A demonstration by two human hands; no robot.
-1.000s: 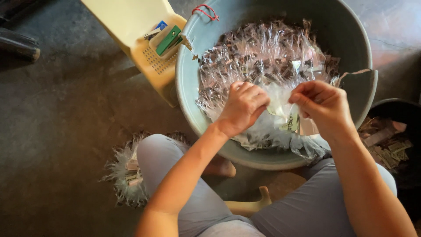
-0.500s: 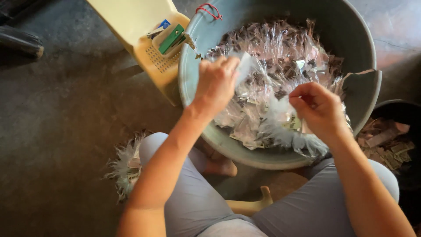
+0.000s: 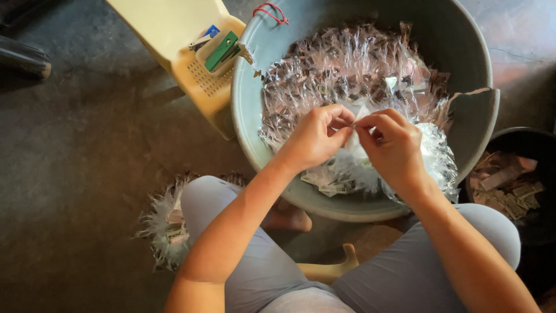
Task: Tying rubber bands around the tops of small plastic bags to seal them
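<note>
— What's sitting off to my left there?

— My yellow plastic stool [image 3: 174, 35], lying on the concrete floor [image 3: 87, 145], with a green stapler [image 3: 222, 51] resting on it. Just beside it a red rubber band [image 3: 271, 10] hangs on the rim.

— And lower down?

— A frilly bundle of clear wrappers [image 3: 165, 223] by my knee, and a dark bin of paper scraps [image 3: 512, 185] on my right.

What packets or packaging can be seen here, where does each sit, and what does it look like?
Clear packet: pinched between left hand and right hand.
Packet heap: crinkly, clear, dark contents, in grey basin.
Packet bundle: on floor by left knee.
Paper scraps: in black tub, right.
</note>
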